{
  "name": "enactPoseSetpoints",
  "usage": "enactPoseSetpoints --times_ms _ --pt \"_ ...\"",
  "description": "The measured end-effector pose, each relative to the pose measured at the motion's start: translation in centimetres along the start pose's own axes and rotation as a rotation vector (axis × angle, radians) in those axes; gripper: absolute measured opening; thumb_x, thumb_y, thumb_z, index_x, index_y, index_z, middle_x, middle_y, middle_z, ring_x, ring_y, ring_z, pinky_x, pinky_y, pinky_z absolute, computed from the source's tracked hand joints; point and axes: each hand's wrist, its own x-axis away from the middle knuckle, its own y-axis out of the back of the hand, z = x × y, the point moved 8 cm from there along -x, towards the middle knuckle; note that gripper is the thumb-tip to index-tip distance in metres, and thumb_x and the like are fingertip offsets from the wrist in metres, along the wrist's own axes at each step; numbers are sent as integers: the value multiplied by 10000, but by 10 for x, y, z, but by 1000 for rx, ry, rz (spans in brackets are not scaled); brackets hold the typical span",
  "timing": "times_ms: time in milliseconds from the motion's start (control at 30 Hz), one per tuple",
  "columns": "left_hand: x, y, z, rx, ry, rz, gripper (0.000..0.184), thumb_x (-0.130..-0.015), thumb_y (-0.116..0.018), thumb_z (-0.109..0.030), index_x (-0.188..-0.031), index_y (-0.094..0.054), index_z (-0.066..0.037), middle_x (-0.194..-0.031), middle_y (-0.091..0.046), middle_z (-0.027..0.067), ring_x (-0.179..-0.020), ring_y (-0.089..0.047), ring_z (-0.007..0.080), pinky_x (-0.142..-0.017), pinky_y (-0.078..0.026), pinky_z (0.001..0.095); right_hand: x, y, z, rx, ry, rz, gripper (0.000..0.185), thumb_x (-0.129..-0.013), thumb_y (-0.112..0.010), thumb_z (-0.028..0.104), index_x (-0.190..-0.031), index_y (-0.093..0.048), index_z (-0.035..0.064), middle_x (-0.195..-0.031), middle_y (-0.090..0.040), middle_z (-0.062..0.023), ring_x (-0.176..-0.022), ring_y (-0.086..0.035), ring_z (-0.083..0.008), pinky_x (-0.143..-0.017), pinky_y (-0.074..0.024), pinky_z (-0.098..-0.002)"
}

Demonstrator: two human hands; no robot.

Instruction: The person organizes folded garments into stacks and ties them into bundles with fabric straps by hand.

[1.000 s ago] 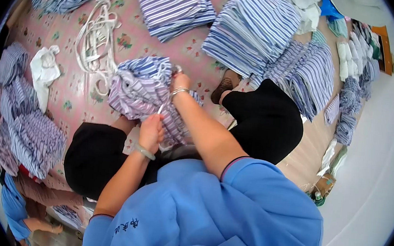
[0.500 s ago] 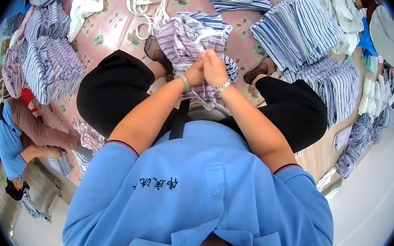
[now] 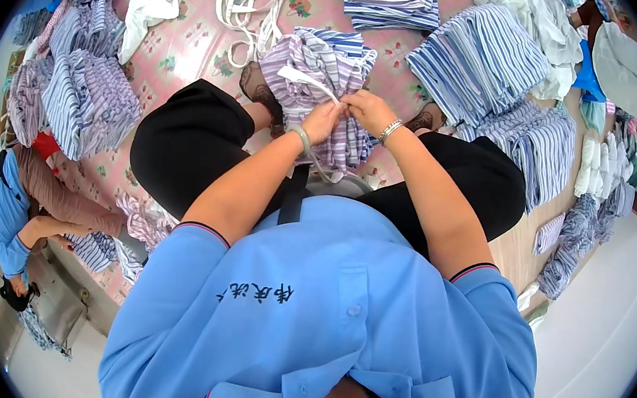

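A bundle of purple-and-white and blue-and-white striped cloth [image 3: 300, 57] lies between my feet. A white fabric strap [image 3: 311, 80] runs over it to my fingers, one end sticking out to the upper left. My left hand [image 3: 321, 122] is closed, pinching the strap near the bundle's middle. Close beside it, my right hand [image 3: 371, 113] has its fingers pinched on the same strap. The two hands nearly touch, and they hide part of the strap and the cloth below.
Loose white straps [image 3: 249, 8] lie beyond the bundle on the flowered sheet [image 3: 188, 41]. Folded striped stacks stand at the back [image 3: 389, 2] and right [image 3: 478, 65]. More striped piles [image 3: 86, 100] and a white cloth [image 3: 151, 10] are leftward. Another person [image 3: 15, 208] handles striped cloth at far left.
My hands have moved slightly apart and nearer my body, the right one shifting to the right. The strap end now shows, pointing to the upper left. The other person's arm has moved slightly.
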Motion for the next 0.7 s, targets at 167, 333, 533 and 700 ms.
enactPoseSetpoints --times_ms 167,333,533,700 --pt "3 5 -7 59 125 76 323 -949 -366 -327 -854 -527 -63 -543 -339 -38 -460 -266 71 -429 -237 238 0 -1 8 221 37 26 139 -774 -544 102 -891 -612 136 -885 -548 -73 -789 -573 -270 -664 -481 -343" --pt "11 3 -10 4 590 373 254 -898 -350 -265 -835 -529 -96 -493 -266 -58 -409 -208 65 -396 -167 241 5 2 49 457 423 49 147 -710 -577 126 -853 -601 100 -1036 -502 5 -863 -520 -178 -635 -486 -303" --pt "17 -3 -7 -104 753 496 134 -869 -405 -176 -851 -525 -121 -522 -271 -77 -428 -208 51 -410 -165 226 9 -8 46 494 506 315 162 -725 -559 120 -884 -590 105 -1076 -505 11 -848 -535 -175 -634 -490 -295" --pt "-8 -2 6 -255 180 287 210 -862 -498 -275 -876 -576 -81 -616 -446 -51 -491 -364 84 -485 -318 249 10 -5 28 388 359 191 139 -760 -532 130 -896 -544 101 -964 -550 -19 -800 -578 -219 -615 -491 -335"
